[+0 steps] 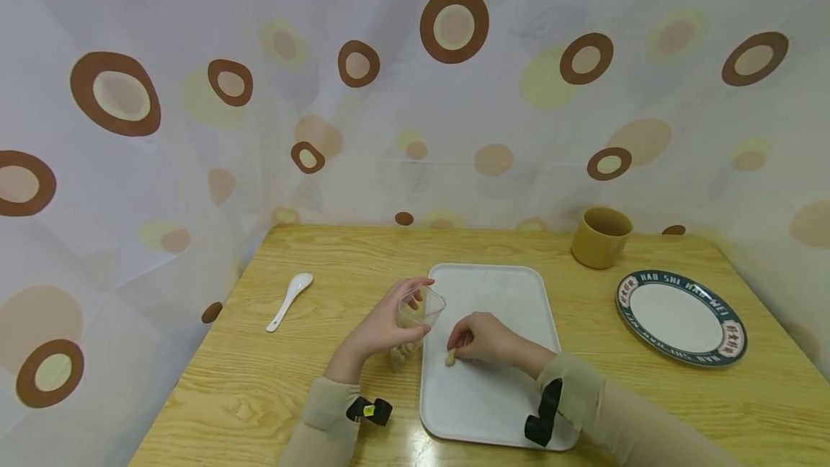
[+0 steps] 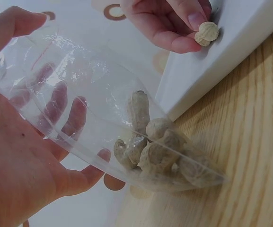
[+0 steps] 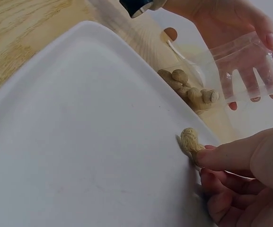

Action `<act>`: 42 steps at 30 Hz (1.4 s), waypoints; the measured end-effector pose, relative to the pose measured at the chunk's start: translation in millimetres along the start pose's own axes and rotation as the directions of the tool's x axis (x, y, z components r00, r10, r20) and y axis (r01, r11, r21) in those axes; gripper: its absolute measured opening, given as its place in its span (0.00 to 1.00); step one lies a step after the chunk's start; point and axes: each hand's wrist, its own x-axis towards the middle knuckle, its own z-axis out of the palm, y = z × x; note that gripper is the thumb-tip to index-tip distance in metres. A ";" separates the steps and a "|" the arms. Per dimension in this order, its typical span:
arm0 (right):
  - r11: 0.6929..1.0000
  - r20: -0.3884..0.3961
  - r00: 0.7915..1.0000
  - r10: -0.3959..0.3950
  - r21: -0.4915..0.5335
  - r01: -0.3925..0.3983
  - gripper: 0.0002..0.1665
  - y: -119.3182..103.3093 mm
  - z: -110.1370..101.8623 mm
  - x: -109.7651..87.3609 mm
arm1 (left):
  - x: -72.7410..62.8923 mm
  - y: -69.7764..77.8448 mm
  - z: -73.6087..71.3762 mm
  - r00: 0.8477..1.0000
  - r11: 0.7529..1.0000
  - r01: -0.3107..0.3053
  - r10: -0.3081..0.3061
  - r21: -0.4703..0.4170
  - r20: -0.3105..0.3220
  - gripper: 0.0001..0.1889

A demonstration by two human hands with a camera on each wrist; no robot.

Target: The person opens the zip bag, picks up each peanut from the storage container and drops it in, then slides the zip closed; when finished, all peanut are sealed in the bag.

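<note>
My left hand (image 1: 384,321) holds a clear plastic bag (image 1: 423,306) by its spread mouth, fingers and thumb curved round it. Several unshelled peanuts (image 2: 162,153) lie in the bottom of the bag, which hangs at the tray's left edge by the wood. Over the white tray (image 1: 499,409), my right hand (image 1: 488,339) pinches a single peanut (image 3: 190,141) between thumb and fingers. That peanut is at the tray's surface near its left rim; whether it touches the tray I cannot tell.
A white spoon (image 1: 289,301) lies on the wooden table (image 1: 227,380) to the left. At the back right stands a mustard-coloured cup (image 1: 598,247), with a green-rimmed plate (image 1: 677,317) in front of it. Patterned cloth (image 1: 389,186) hangs behind the table.
</note>
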 end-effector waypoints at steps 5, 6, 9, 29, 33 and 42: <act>1.000 -0.030 1.000 -0.004 -0.005 0.004 0.03 0.7 -6.4 -2.7 | 0.1 -0.2 0.6 1.000 1.000 0.000 0.000 0.000 -0.002 0.37; 1.000 -0.039 0.999 0.004 -0.004 -0.004 0.04 0.5 -8.7 -3.0 | 0.3 -0.4 0.6 1.000 1.000 0.001 -0.001 0.001 -0.004 0.37; 0.999 -0.062 0.998 0.032 0.009 -0.032 0.04 -1.3 -16.8 -3.5 | 0.8 -0.5 0.5 1.000 1.000 0.008 -0.008 0.002 -0.009 0.37; 0.993 -0.174 0.981 0.091 0.088 -0.076 0.06 -30.0 -56.8 -2.2 | 0.2 -1.6 1.5 1.000 1.000 0.013 -0.013 -0.013 0.002 0.36; 0.990 -0.186 0.975 0.122 0.098 -0.105 0.07 -33.8 -61.9 -1.9 | 0.4 -0.3 1.1 1.000 1.000 0.011 -0.011 -0.012 0.004 0.36; 0.992 -0.198 0.975 0.102 0.092 -0.085 0.08 -49.0 -73.5 2.3 | 0.9 -0.9 0.4 1.000 1.000 0.003 -0.003 -0.004 0.007 0.36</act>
